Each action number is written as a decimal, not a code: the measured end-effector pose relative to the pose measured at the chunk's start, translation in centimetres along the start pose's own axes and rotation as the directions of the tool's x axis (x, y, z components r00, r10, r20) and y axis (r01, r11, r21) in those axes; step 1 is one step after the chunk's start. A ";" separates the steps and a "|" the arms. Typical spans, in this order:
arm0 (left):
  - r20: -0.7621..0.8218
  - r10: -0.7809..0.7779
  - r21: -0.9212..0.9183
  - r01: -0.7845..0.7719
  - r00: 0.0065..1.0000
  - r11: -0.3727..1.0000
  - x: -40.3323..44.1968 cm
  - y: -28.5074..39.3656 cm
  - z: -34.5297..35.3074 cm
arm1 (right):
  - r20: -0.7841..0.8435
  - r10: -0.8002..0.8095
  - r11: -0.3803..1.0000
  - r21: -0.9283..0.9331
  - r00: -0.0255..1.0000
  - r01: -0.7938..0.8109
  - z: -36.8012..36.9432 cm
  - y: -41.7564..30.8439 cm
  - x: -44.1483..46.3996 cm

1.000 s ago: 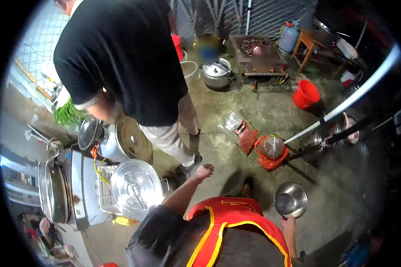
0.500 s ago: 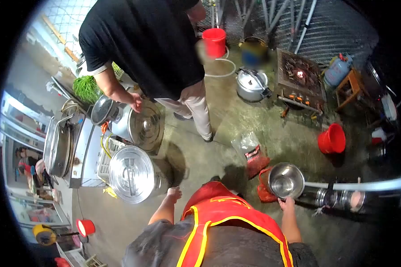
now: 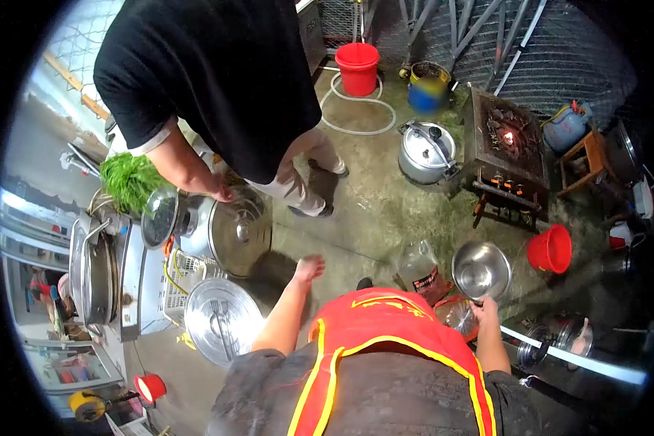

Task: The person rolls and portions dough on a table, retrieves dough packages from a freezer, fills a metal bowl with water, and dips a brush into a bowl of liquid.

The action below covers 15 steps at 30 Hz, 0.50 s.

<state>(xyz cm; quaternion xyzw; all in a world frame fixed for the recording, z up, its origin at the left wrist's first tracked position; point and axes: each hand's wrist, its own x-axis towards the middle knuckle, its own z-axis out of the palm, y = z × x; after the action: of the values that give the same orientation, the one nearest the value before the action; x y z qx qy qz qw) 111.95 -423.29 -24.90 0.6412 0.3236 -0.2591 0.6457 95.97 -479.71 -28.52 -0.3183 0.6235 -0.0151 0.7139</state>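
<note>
My right hand (image 3: pixel 485 311) grips the rim of a shiny steel bowl (image 3: pixel 482 270), which looks empty and is held out in front of me on the right. Nothing is in my left hand (image 3: pixel 310 268), its fingers loosely extended over the floor. Left of that hand stands a large pot with a flat metal lid (image 3: pixel 224 320). Beneath and beside the bowl, a clear plastic bag with a dark red label (image 3: pixel 423 272) lies on the floor, along with another clear bag with a red edge (image 3: pixel 458 318), partly covered by my red apron (image 3: pixel 392 320).
A person in a black shirt (image 3: pixel 211 87) stands ahead on the left by a second lidded pot (image 3: pixel 241 231). A lit stove (image 3: pixel 507 142), a pressure cooker (image 3: pixel 426 152), a gas cylinder (image 3: pixel 568 129) and red buckets (image 3: pixel 549 248) stand ahead and right. A hose (image 3: pixel 356 133) loops on the floor.
The view has shifted as I move forward. My left hand has reached farther ahead, past the lidded pot. The bowl stays in my right hand. The other person's legs have changed position.
</note>
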 end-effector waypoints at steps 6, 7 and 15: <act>0.348 0.092 0.047 -0.115 0.933 0.992 5.0 12.8 9.9 | 0.159 -0.112 0.972 -0.187 0.981 0.141 13.1 -4.9 -4.4; 0.356 0.089 0.099 -0.132 0.930 0.986 5.1 14.8 11.7 | 0.180 -0.129 0.964 -0.209 0.975 0.166 15.5 -5.8 -4.4; 0.585 -0.097 0.231 -0.051 0.805 0.972 13.3 29.6 22.2 | 0.531 -0.161 0.898 -0.271 0.832 0.347 38.9 -14.8 -1.5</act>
<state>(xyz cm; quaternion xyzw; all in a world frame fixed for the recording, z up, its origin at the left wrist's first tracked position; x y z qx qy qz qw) 144.73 -443.01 -16.04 0.5962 0.0810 -0.4904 0.6304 136.16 -473.96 -19.46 -0.5166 0.3625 0.0838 0.7711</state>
